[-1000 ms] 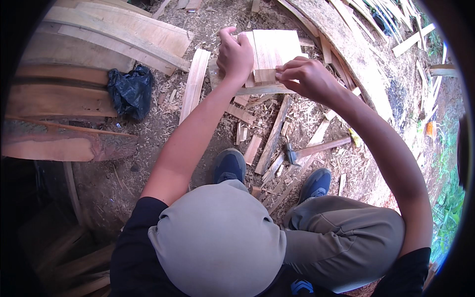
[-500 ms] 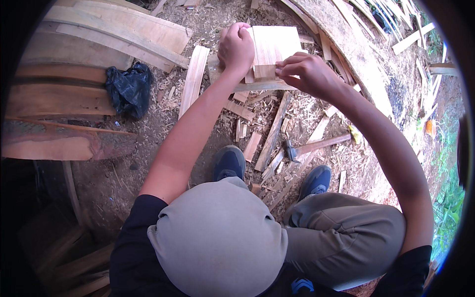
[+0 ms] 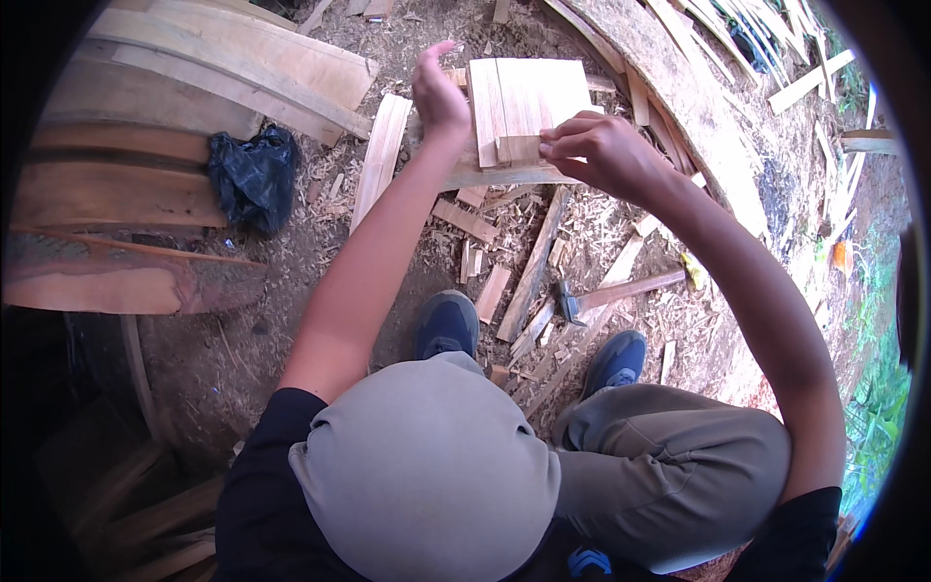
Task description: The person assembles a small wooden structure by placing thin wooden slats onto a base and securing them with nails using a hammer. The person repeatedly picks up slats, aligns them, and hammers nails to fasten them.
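Note:
A pale, squarish wooden board (image 3: 543,92) lies on a wooden plank (image 3: 504,176) close to the ground. A seam runs along its left part. At its near edge sits a small wooden strip (image 3: 518,148). My right hand (image 3: 603,150) pinches the right end of this strip, its other fingers curled. Just left of the board, apart from it, my left hand (image 3: 441,102) is raised with nothing in it. Its fingers are stretched away from me, partly hidden behind the hand.
A hammer (image 3: 621,289) with a wooden handle lies among offcuts and shavings between my shoes and the board. Long planks (image 3: 126,194) and a black plastic bag (image 3: 254,177) are at the left. A curved slab (image 3: 669,97) stands at the far right.
My left hand has let go of the board's left edge and moved left. The board's left part is now uncovered. My right hand keeps its pinch, slightly nearer to me.

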Demonstrator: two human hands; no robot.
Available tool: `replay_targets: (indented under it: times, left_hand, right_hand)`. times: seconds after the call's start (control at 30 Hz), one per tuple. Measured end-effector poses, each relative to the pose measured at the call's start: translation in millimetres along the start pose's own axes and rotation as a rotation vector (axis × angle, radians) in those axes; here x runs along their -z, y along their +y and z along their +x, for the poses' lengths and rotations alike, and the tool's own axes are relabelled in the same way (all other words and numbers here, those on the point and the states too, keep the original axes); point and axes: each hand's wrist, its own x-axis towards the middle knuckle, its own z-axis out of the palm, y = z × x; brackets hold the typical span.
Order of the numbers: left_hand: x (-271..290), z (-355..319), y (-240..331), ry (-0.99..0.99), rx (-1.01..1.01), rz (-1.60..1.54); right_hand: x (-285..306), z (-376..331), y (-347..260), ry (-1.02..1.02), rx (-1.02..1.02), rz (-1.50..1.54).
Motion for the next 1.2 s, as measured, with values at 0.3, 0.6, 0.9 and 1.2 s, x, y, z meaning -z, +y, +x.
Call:
replay_targets:
  times: [0.3, 0.6, 0.9, 1.2]
  left_hand:
    - [30.1, 29.2, -9.5, -0.448, -0.166, 0.235]
    - [5.1, 37.3, 6.6, -0.539, -0.299, 0.621]
    - [-6.3, 26.5, -9.6, -0.455, -0.245, 0.528]
    - [-6.2, 27.5, -14.4, -0.411, -0.250, 0.512]
  right_hand:
    - [2.4, 0.5, -0.5, 0.022, 0.022, 0.011]
    - [2.5, 0.5, -1.3, 0.014, -0.004, 0.004]
    - [-2.1, -0.5, 3.0, 0.009, -0.008, 0.016]
    - [-1.6, 1.4, 3.0, 0.012, -0.004, 0.054]
